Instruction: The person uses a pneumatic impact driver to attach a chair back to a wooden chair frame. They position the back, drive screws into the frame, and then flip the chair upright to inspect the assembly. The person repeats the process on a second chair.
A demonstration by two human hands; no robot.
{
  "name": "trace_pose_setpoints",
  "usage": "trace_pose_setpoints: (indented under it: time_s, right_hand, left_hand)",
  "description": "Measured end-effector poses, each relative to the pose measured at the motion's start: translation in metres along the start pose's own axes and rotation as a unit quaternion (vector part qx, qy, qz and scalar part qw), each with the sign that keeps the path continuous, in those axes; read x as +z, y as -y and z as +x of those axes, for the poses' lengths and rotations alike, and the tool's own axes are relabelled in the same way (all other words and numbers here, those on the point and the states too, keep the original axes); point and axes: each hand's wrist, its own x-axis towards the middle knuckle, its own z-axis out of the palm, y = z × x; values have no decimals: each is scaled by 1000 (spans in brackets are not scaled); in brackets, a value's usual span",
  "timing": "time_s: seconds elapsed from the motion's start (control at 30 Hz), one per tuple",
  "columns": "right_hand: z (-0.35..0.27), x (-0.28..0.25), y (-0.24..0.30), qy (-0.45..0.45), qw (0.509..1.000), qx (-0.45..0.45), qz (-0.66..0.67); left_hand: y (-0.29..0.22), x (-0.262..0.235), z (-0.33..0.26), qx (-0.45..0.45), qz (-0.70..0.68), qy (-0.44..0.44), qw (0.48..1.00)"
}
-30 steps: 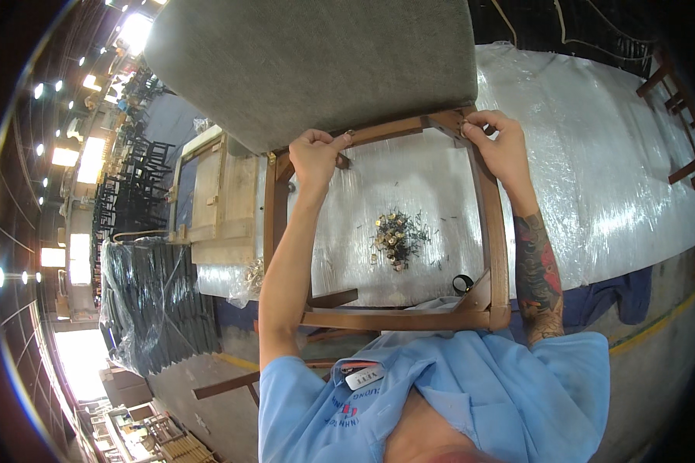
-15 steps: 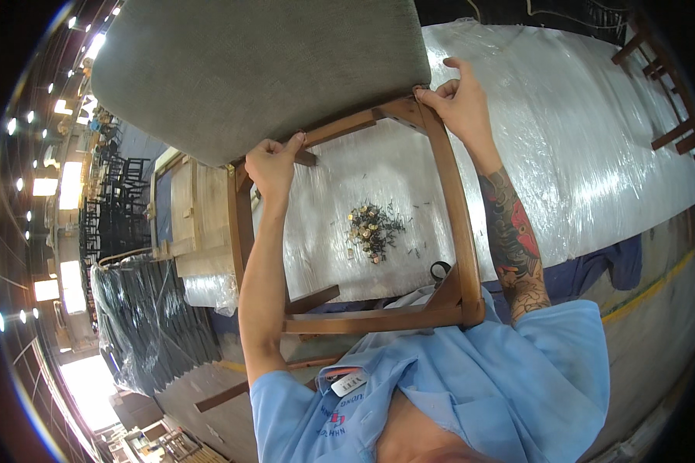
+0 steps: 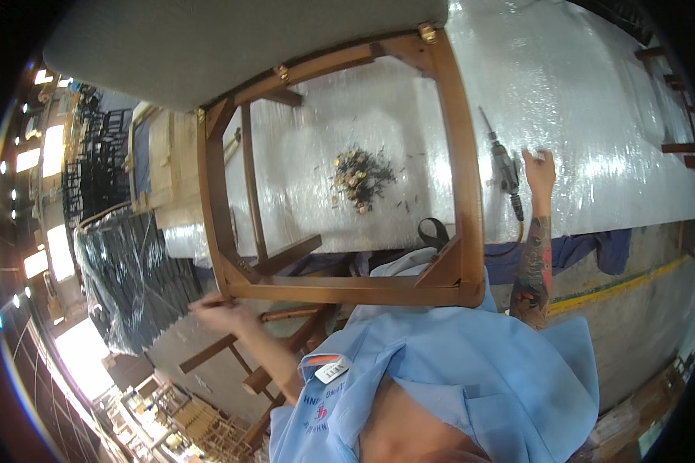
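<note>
A brown wooden seat frame (image 3: 462,154) stands in front of me, with a grey upholstered panel (image 3: 247,46) along its far edge. Brass hinges show there: one hinge (image 3: 428,32) at the right corner and another hinge (image 3: 282,73) farther left. My left hand (image 3: 222,315), smeared by motion, is at the frame's near left corner; its grip cannot be made out. To the right of the frame my right hand (image 3: 540,171) hovers with loosely bent fingers apart and nothing visible in them. Beside it a dark power drill (image 3: 505,168) with a long bit lies on the wrapped surface.
Plastic sheeting (image 3: 594,139) covers the work surface. A pile of small screws and brass-coloured pieces (image 3: 359,177) shows through the frame. A cable (image 3: 508,248) trails from the drill. Wrapped dark panels (image 3: 135,274) stand at left; wooden chair parts (image 3: 208,355) are below my left arm.
Both hands have left the hinged far edge. My left hand has come back to the near left corner; my right has moved right, beside the drill, which now shows.
</note>
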Motion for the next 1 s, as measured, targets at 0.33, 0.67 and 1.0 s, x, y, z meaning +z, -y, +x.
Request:
trace_pose_setpoints:
  time_s: [0.33, 0.67, 1.0]
  right_hand:
    - [-42, 41, -75, 128, 982, -49, -128]
    - [8, 76, -155, 127, 989, -71, -12]
    - [-15, 70, -80, 176, 970, -111, -128]
  left_hand:
    - [243, 108, -219, 225, 337, 580, 707]
    - [253, 221, -272, 412, 445, 593, 530]
    - [329, 226, -220, 282, 306, 599, 684]
